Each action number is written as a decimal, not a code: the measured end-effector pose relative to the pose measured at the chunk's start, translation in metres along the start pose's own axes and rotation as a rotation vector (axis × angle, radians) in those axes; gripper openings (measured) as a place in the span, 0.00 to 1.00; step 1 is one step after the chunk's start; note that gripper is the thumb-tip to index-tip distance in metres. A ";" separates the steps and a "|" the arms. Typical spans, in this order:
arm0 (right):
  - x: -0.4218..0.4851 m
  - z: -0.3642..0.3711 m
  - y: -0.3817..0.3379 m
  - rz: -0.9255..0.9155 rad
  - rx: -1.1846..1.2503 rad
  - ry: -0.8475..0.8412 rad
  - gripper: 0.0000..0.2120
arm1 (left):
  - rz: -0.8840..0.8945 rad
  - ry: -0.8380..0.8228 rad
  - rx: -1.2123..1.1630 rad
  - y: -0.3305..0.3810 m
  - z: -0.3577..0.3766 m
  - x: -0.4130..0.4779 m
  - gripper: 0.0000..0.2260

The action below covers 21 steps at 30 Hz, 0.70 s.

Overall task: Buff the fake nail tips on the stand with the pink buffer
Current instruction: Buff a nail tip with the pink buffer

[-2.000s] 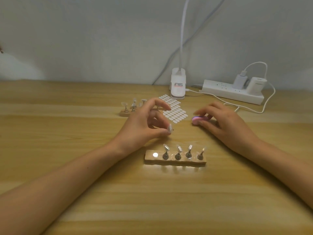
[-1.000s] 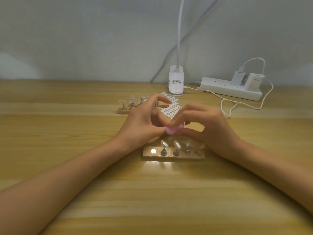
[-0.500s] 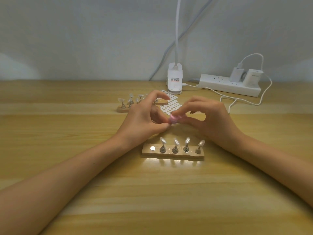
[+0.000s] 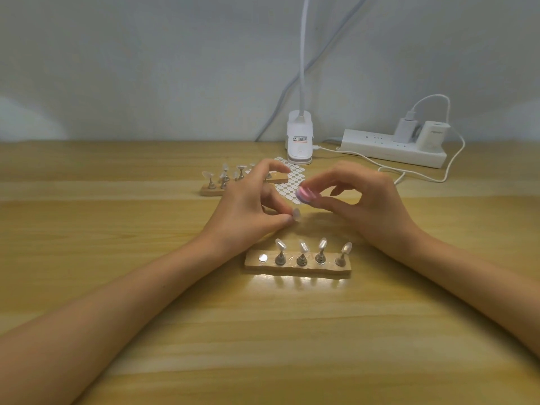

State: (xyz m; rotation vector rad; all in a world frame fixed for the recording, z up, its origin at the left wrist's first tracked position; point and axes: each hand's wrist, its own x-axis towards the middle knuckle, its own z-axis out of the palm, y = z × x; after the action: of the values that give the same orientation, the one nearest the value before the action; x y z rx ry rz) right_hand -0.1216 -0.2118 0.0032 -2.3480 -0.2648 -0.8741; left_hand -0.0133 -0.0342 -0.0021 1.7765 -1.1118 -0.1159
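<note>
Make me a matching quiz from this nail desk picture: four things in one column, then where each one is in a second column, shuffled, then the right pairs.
Things:
1. small pink buffer block
2. single clear fake nail tip
3. near wooden stand with four tips
4. long white power strip

Places:
A. at the back of the wooden table
B. pinched by the left hand
C. held in the fingertips of the right hand
D. nearest the person, in front of both hands

Pairs: 1-C, 2-B, 3-D, 4-A
</note>
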 end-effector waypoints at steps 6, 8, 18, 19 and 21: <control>0.000 0.001 -0.002 -0.013 0.007 -0.062 0.08 | 0.051 0.016 0.049 0.002 -0.001 -0.002 0.28; 0.000 0.001 -0.003 -0.067 -0.017 -0.070 0.08 | 0.046 0.014 0.044 0.003 -0.001 -0.002 0.26; -0.001 0.001 -0.005 -0.057 -0.002 -0.073 0.09 | -0.007 -0.009 -0.027 0.000 -0.002 0.000 0.25; -0.001 0.001 -0.005 -0.069 -0.003 -0.081 0.08 | -0.005 -0.011 -0.031 0.000 -0.002 0.000 0.25; -0.002 0.002 -0.006 -0.144 -0.041 -0.125 0.07 | -0.011 -0.012 -0.049 -0.001 -0.002 0.000 0.25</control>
State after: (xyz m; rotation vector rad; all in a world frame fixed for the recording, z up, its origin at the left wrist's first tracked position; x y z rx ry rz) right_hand -0.1242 -0.2060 0.0031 -2.4499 -0.4773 -0.8070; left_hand -0.0121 -0.0329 -0.0017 1.7403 -1.0985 -0.1595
